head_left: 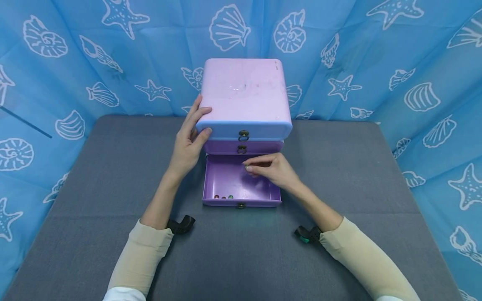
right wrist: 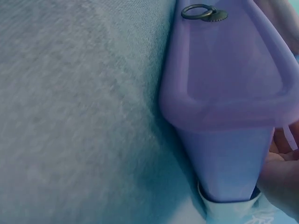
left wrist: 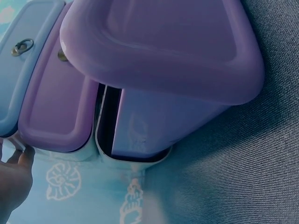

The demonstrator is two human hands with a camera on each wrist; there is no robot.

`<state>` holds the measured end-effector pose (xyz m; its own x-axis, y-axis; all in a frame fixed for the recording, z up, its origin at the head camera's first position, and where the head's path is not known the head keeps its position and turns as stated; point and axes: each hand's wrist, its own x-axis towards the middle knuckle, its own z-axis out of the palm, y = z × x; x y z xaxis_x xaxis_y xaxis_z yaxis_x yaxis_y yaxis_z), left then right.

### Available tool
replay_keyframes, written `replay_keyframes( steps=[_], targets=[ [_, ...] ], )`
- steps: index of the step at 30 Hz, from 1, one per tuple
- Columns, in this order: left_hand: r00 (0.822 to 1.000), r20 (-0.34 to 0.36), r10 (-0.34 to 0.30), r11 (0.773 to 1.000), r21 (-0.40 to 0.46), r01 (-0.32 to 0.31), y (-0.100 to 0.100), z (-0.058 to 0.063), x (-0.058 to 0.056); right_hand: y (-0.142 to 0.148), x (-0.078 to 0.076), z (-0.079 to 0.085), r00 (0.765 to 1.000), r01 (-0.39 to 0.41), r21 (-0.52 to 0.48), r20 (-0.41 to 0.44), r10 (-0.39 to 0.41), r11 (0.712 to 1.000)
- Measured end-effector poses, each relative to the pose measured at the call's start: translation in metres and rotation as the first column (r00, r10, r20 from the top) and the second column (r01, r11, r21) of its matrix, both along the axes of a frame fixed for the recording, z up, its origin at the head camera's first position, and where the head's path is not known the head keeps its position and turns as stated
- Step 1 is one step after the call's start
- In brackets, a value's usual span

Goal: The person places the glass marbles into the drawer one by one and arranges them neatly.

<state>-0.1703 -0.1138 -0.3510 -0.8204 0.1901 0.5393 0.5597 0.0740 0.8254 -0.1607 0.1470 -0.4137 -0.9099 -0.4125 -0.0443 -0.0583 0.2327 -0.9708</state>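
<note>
A small mini chest of drawers (head_left: 244,90) with a pink top stands at the back of the table, its bottom purple drawer (head_left: 241,179) pulled out. My left hand (head_left: 187,142) rests against the chest's left side, fingers fairly straight and thumb at the front corner. Over the open drawer, my right hand (head_left: 276,169) pinches a small round bead (head_left: 246,167) between thumb and fingertips; the fingers mostly hide it. Near the drawer's front wall lie a red bead (head_left: 216,196), a dark red bead (head_left: 224,197) and a green bead (head_left: 231,197).
Above the open drawer are a purple middle drawer (head_left: 263,147) and a blue top drawer (head_left: 222,130), both pushed in, with metal ring pulls. A grey cloth (head_left: 241,259) covers the table. Behind it hangs a blue curtain (head_left: 256,25) with shell prints.
</note>
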Motion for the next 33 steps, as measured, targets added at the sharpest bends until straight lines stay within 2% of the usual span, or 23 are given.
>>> replay_keyframes(
  steps=[4, 11, 26, 33],
  targets=[
    [1.000, 0.000, 0.004, 1.000, 0.000, -0.004, 0.000, 0.000, -0.001, -0.009, 0.000, 0.002, 1.000, -0.012, 0.039, 0.001, 0.012, 0.999],
    [1.000, 0.010, 0.008, 1.000, -0.003, -0.008, 0.000, 0.000, 0.000, -0.024, -0.004, -0.009, 0.999, -0.034, 0.083, 0.018, 0.033, 0.996],
    [1.000, 0.007, 0.008, 1.000, 0.017, -0.008, 0.000, -0.002, -0.002, -0.042, -0.011, -0.020, 1.000, -0.024, 0.219, 0.022, 0.020, 0.975],
    [1.000, 0.017, 0.005, 1.000, 0.024, -0.005, 0.000, -0.001, -0.003, -0.046, -0.015, -0.024, 0.990, -0.041, 0.210, 0.143, 0.011, 0.977]
  ],
)
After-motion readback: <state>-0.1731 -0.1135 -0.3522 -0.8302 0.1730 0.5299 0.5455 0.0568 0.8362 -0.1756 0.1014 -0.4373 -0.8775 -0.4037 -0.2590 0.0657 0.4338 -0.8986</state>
